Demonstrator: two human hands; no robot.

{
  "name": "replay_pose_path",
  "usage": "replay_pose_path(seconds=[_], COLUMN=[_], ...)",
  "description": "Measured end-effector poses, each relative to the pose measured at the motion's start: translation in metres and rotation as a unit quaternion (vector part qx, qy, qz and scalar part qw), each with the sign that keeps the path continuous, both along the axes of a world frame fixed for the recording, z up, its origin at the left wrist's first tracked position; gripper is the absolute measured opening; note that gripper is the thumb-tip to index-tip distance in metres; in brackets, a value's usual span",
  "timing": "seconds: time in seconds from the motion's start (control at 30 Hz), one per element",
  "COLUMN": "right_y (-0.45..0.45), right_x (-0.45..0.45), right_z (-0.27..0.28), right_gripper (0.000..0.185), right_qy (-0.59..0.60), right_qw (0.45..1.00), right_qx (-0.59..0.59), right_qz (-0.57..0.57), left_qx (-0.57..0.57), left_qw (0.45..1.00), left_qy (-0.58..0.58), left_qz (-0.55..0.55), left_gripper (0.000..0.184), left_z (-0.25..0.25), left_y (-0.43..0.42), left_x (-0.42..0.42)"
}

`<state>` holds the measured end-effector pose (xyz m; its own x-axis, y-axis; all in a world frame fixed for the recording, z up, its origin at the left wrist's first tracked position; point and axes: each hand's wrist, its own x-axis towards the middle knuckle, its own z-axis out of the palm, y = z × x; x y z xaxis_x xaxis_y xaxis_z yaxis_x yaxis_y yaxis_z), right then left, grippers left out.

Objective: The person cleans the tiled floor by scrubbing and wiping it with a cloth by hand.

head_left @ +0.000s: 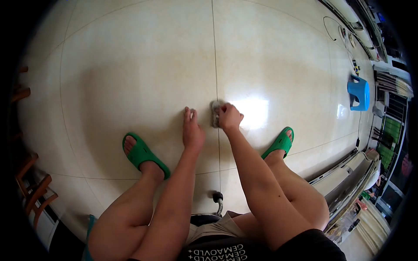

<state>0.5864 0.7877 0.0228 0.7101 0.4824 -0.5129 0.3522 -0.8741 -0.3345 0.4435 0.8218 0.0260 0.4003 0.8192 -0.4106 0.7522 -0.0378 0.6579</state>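
My right hand (230, 118) is low over the tiled floor, with its fingers curled against a small greyish, elongated object (215, 115). That object lies along the dark joint between tiles; its kind is too blurred to make out. To its left, my left hand (193, 130) is held with the fingers stretched forward and holds nothing. Its fingertips are at or just above the floor; I cannot tell whether they touch.
Green slippers (141, 152) are on my feet, either side of my hands. A blue stool (359, 93) stands at the right, near a cable (347, 48). Wooden chair legs (37, 193) are at the left edge. A caster wheel (217, 197) shows beneath me.
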Motion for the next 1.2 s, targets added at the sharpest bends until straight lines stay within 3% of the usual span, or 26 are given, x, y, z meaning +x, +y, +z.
replay_pose_path(seconds=[0.3, 0.5, 0.73, 0.97, 1.07, 1.2], right_y=[-0.169, -0.142, -0.066, -0.155, -0.168, -0.115], right_x=[-0.099, -0.087, -0.032, -0.085, -0.094, -0.068], right_z=[0.003, -0.006, -0.012, 0.002, -0.007, -0.009], right_gripper=[0.013, 0.010, 0.016, 0.018, 0.015, 0.014], right_qy=[0.004, -0.047, -0.031, -0.006, -0.016, -0.042], right_qw=[0.999, 0.998, 0.999, 0.996, 1.000, 0.998], right_qx=[-0.031, 0.030, 0.022, -0.088, -0.018, 0.035], right_qz=[-0.014, -0.018, -0.006, 0.027, 0.001, -0.039], left_qx=[-0.018, -0.011, -0.026, -0.034, -0.002, -0.030], left_qw=[0.999, 0.999, 0.999, 0.999, 0.999, 0.998], left_qy=[0.037, 0.012, -0.006, -0.005, 0.046, 0.044], left_qz=[-0.023, -0.032, -0.042, 0.006, -0.024, -0.017], left_gripper=[0.050, 0.049, 0.051, 0.049, 0.051, 0.052], left_z=[-0.001, 0.001, -0.002, 0.000, -0.001, 0.005], left_y=[-0.029, -0.039, -0.037, -0.047, -0.052, -0.051], left_x=[-0.002, -0.016, -0.021, -0.010, -0.006, -0.008])
